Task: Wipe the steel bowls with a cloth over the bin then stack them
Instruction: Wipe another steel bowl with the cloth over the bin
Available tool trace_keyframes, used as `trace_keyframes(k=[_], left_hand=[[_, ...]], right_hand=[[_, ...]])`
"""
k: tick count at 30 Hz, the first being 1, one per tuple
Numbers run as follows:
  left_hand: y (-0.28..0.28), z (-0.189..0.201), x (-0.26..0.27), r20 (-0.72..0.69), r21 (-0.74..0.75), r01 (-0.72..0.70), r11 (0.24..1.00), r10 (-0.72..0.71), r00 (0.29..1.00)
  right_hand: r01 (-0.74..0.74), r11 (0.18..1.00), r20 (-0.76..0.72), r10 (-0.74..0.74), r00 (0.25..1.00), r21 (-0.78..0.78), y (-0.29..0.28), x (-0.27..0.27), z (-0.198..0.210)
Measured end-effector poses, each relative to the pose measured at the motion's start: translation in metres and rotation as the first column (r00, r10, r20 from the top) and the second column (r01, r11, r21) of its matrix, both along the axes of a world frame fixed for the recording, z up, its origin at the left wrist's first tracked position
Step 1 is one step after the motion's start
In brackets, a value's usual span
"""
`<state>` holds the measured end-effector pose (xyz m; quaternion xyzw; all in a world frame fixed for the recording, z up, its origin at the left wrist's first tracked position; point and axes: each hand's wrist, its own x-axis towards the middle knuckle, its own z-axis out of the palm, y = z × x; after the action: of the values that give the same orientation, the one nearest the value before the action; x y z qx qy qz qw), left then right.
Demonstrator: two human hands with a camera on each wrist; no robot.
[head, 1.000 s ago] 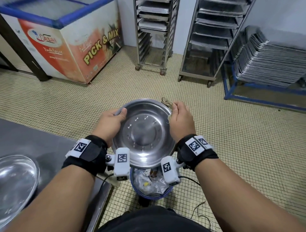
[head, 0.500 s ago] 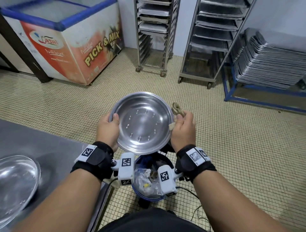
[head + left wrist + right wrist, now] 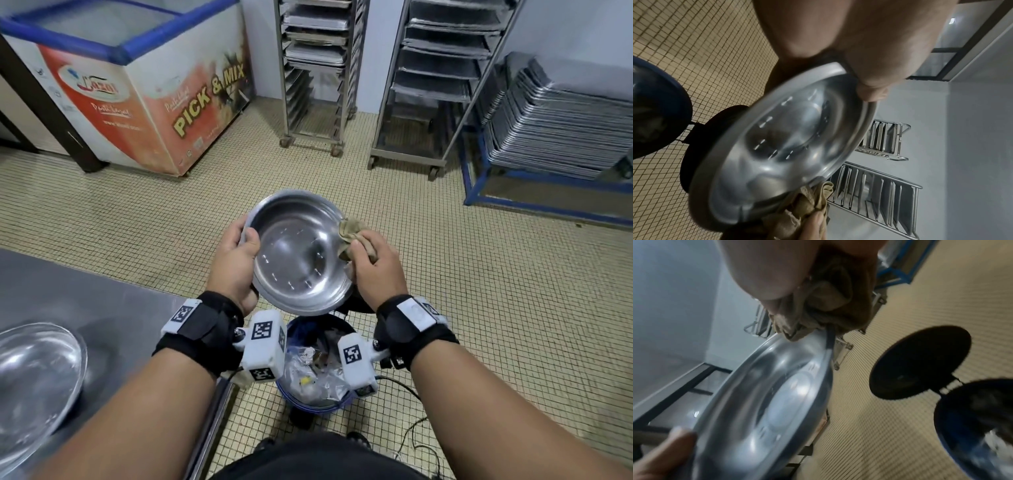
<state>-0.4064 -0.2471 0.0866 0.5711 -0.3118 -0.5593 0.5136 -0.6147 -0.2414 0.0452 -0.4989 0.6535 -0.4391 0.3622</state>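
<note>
Left hand (image 3: 236, 260) grips the near-left rim of the round shiny steel bowl (image 3: 294, 253), thumb inside, fingers behind; the bowl is tilted, inside facing the person, held in the air above the open blue round bin (image 3: 310, 404) full of clear plastic rubbish. Right hand (image 3: 371, 270) clenches a crumpled tan cloth (image 3: 349, 233) and presses it on the bowl's right rim; in the right wrist view the cloth wraps over the rim edge. Bin lid (image 3: 920, 363), black, stands flipped open behind the bin. Second steel bowl (image 3: 34, 377) sits upright on the grey steel counter (image 3: 102, 301) at left, well apart from both hands.
</note>
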Motion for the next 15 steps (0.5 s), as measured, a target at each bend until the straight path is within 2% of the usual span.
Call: trace_keyframes(k=[3, 6, 9, 12, 15], left_hand=[[0.002, -0.002, -0.003, 0.021, -0.015, -0.026, 1.000, 0.027, 0.999], [0.004, -0.006, -0.007, 0.022, 0.010, -0.050, 0.999, 0.050, 0.999], [0.004, -0.008, -0.008, -0.038, 0.069, 0.018, 0.997, -0.015, 0.999], [-0.001, -0.003, 0.001, 0.067, 0.091, 0.180, 0.979, -0.187, 0.980], [-0.009, 0.007, 0.014, 0.162, 0.108, 0.310, 0.945, -0.324, 0.932]], right_hand=[[0.019, 0.997, 0.268, -0.038, 0.963, 0.072, 0.001, 0.004, -0.002], [0.054, 0.992, 0.523, -0.109, 0.845, 0.118, 0.003, 0.009, -0.001], [0.118, 0.986, 0.579, -0.166, 0.798, 0.121, 0.010, 0.009, 0.000], [0.162, 0.979, 0.613, -0.204, 0.764, 0.124, 0.010, -0.004, 0.007], [0.136, 0.987, 0.572, -0.161, 0.804, 0.086, 0.003, -0.016, 0.018]])
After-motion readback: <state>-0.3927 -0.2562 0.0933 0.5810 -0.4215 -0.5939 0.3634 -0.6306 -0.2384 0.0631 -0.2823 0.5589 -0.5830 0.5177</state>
